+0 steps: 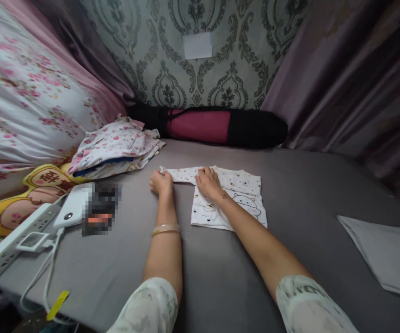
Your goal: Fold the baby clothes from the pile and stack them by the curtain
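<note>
A small white long-sleeved baby shirt [243,182] with tiny prints and a cartoon animal outline lies spread on the grey bed sheet. My left hand [161,181] is closed round the cuff end of its left-pointing sleeve, with a bit of white cloth poking out above the fist. That sleeve stretches straight between my two hands. At the shoulder of the shirt, my right hand [208,184] rests on the cloth with its fingers apart and slightly bent. White ties hang below the right palm, and my right forearm covers part of the lower front. The other sleeve appears folded across the top.
A pile of folded printed clothes [116,145] lies at the back left. Nearer are a yellow cartoon cushion [12,215], a power strip [22,238], and a white power bank [75,203] with cables. A black-and-pink long bag [200,125] lines the wall; grey folded cloth [390,254] lies right.
</note>
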`<state>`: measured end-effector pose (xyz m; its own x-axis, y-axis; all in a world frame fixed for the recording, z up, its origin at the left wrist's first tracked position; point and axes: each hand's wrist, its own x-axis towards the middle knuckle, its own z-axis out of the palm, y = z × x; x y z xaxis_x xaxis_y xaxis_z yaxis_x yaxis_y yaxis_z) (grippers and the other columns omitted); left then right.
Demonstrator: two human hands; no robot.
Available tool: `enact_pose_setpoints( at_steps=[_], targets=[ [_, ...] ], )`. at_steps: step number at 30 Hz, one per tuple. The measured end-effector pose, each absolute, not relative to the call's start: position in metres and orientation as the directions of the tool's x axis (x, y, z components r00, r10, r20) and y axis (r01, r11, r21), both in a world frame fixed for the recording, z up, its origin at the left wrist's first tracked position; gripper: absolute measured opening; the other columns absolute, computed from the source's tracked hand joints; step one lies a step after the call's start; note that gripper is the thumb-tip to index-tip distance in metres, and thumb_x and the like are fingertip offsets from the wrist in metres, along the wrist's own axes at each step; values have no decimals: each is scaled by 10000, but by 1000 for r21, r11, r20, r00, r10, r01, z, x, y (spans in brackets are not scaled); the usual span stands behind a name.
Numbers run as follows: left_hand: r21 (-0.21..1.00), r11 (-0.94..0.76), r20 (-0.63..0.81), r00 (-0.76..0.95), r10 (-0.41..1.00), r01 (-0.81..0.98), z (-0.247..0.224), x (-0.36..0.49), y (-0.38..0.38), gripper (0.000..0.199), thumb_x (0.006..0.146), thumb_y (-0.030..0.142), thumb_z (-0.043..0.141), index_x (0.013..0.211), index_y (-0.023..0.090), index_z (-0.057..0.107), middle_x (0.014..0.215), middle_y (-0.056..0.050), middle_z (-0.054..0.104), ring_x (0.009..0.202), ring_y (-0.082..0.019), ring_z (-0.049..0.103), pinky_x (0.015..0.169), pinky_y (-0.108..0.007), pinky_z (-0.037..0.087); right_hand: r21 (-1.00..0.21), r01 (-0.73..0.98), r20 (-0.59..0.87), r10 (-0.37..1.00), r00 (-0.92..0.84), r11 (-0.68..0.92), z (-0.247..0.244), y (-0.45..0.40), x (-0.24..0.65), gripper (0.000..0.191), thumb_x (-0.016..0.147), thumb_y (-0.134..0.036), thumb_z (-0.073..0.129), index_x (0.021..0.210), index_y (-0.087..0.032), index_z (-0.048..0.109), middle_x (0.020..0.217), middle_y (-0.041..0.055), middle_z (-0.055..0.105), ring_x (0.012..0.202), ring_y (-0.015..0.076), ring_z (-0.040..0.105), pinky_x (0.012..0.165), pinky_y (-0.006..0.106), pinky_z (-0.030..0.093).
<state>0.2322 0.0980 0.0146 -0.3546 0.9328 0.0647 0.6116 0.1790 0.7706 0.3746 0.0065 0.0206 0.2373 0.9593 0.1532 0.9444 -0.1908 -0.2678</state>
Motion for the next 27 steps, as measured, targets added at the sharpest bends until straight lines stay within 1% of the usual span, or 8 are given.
enact_pose_setpoints(
  at_steps=[2,4,7,9,15,20,24,27],
  targets=[
    [918,145,2,-371,929,368,15,233,107,134,779,205,557,909,177,572,952,-111,669,1028,-285,622,892,-428,474,-263,942,126,960,249,-209,22,8,376,375,967,-367,372,1201,-159,579,1234,145,530,1150,284,440,970,390,351],
    [989,145,-130,-347,929,19,17,235,114,136,769,185,535,903,176,549,858,-55,658,932,-233,652,805,-365,519,-263,942,77,969,236,-208,25,10,378,410,959,-399,373,1233,-161,563,1265,144,509,1167,290,429,987,398,338],
    [895,183,-279,-191,941,-407,21,238,118,128,768,152,494,884,175,544,797,-30,655,875,-191,672,750,-316,540,-261,943,-38,978,204,-206,32,12,382,487,930,-458,398,1309,-176,514,1329,146,468,1204,306,412,1002,413,327],
    [834,181,-257,-77,963,-521,25,239,117,141,769,144,479,870,169,574,802,-51,678,925,-190,678,787,-307,543,-254,943,-108,975,194,-216,37,15,383,549,907,-491,418,1361,-187,472,1360,149,443,1231,320,400,1009,418,324],
    [831,121,-67,118,991,-543,33,248,106,227,781,211,487,908,143,661,917,-93,736,1130,-230,623,933,-338,515,-276,924,-246,949,199,-266,45,33,388,759,784,-594,547,1422,-206,409,1435,157,379,1315,361,348,1022,447,336],
    [859,55,35,166,985,-510,32,269,101,209,790,265,516,924,167,643,921,-79,732,1097,-236,634,911,-362,519,-348,888,-275,938,210,-300,46,41,395,836,720,-567,647,1435,-209,404,1468,166,359,1349,376,328,1039,464,341],
    [866,33,29,116,993,-500,28,292,97,158,765,309,559,863,185,565,859,-37,685,924,-190,667,823,-320,518,-607,727,-144,944,296,-321,43,28,407,596,828,-367,601,1370,-157,470,1290,162,566,1194,303,536,965,382,439],
    [897,40,-13,64,998,-440,28,309,87,181,758,337,576,844,189,519,769,8,608,781,-151,641,732,-274,496,-881,291,-214,863,457,-373,42,5,418,390,914,-262,492,1278,-125,518,1135,142,665,955,219,670,836,330,524]
  ],
)
